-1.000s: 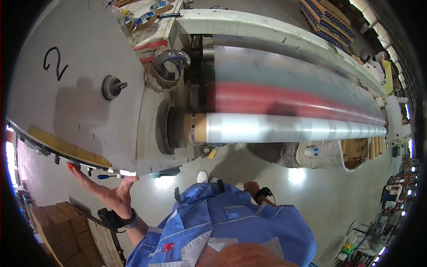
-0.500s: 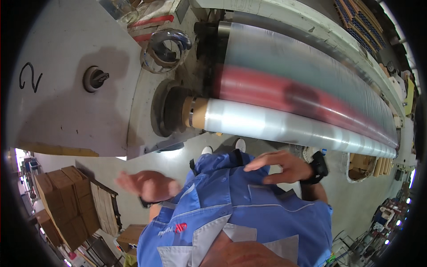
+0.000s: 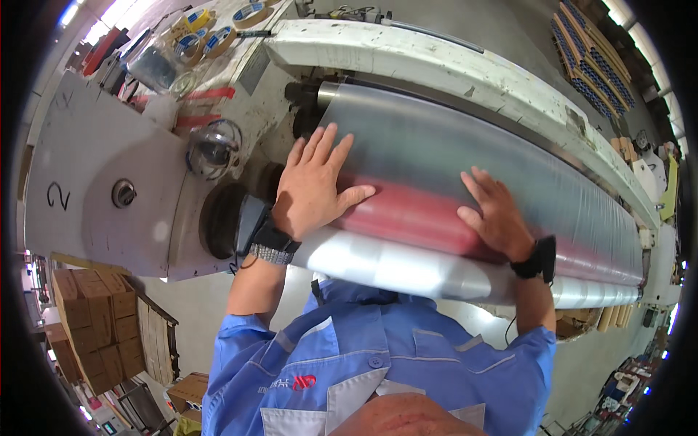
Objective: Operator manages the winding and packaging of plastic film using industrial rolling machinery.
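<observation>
My left hand [image 3: 314, 182] is open, fingers spread, over the left end of the clear film sheet [image 3: 407, 134] that stretches across the machine. Farther right, my right hand [image 3: 496, 214] is also open, its fingers over the same film. Whether the palms touch the film I cannot tell for sure. Beneath the film shows a red roller [image 3: 407, 218]. Nearer to me, below both hands, runs a long white roll of film [image 3: 378, 261]. Both forearms reach across this roll. Neither hand holds anything.
A machine housing [image 3: 102, 182] with a black rotary switch [image 3: 123, 192] stands at left. Tape rolls [image 3: 218, 40] lie on a ledge above it. A white beam [image 3: 436, 62] runs behind the film. Stacked cardboard boxes [image 3: 94, 320] stand at lower left; paper tubes [image 3: 592, 62] lie at far right.
Both hands have moved forward and up from in front of my body to over the film. The view has shifted, showing more of the ledge and back beam.
</observation>
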Demonstrator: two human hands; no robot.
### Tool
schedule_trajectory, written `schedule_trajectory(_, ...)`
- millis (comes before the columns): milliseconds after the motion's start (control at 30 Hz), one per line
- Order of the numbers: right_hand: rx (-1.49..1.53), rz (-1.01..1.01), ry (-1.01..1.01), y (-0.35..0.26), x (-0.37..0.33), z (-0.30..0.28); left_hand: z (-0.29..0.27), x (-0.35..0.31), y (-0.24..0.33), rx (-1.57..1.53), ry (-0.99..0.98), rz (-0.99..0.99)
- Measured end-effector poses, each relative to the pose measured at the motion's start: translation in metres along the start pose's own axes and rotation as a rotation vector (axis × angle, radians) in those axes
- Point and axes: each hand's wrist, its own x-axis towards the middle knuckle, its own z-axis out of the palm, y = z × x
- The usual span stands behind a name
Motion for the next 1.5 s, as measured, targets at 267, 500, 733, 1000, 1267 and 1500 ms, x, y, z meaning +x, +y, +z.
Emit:
schedule_trajectory(267, -0.013, 0.077, -0.07, -0.008, 0.01, -0.015, 0.0, 0.027, 0.006, -0.034, -0.268, -0.092)
schedule_trajectory(500, 0.011, 0.107, -0.14, -0.008, 0.013, -0.021, -0.006, 0.034, 0.01, -0.011, -0.326, -0.11)
schedule_trajectory(733, 0.053, 0.146, -0.164, -0.009, 0.011, -0.025, -0.01, 0.034, 0.012, 0.025, -0.345, -0.1)
schedule_trajectory(1000, 0.072, 0.149, -0.15, -0.004, 0.013, -0.025, -0.005, 0.039, 0.013, 0.069, -0.385, -0.102)
schedule_trajectory(1267, 0.074, 0.13, -0.103, -0.005, 0.013, -0.027, -0.008, 0.039, 0.014, 0.089, -0.35, -0.113)
schedule_trajectory(1500, 0.053, 0.095, -0.067, -0.012, 0.004, -0.02, -0.01, 0.027, 0.012, 0.007, -0.398, -0.144)
